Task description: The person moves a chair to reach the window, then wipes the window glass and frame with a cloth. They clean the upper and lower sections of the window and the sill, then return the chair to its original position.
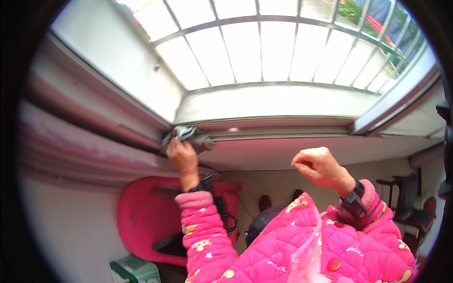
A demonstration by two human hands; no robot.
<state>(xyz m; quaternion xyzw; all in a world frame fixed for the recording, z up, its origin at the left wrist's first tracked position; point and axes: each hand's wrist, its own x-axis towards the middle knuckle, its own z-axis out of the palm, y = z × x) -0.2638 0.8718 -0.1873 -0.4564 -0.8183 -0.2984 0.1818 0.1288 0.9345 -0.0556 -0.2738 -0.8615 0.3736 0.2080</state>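
My left hand [182, 158] grips a crumpled grey cloth [200, 140] and presses it to the left end of the window track [283, 133], where the frame meets the corner. Part of the cloth spreads out to the right of my fingers. My right hand [322, 166] hangs in the air below the sill wall, apart from everything. Its fingers are curled in toward the thumb, and nothing shows in them.
Metal bars [259, 49] stand outside the window. A purple-pink curtain [89, 146] hangs at the left. Below my left arm stands a pink plastic chair [130, 217], with a green-and-white box [137, 270] near it. Dark wooden chairs [410, 212] are at the right.
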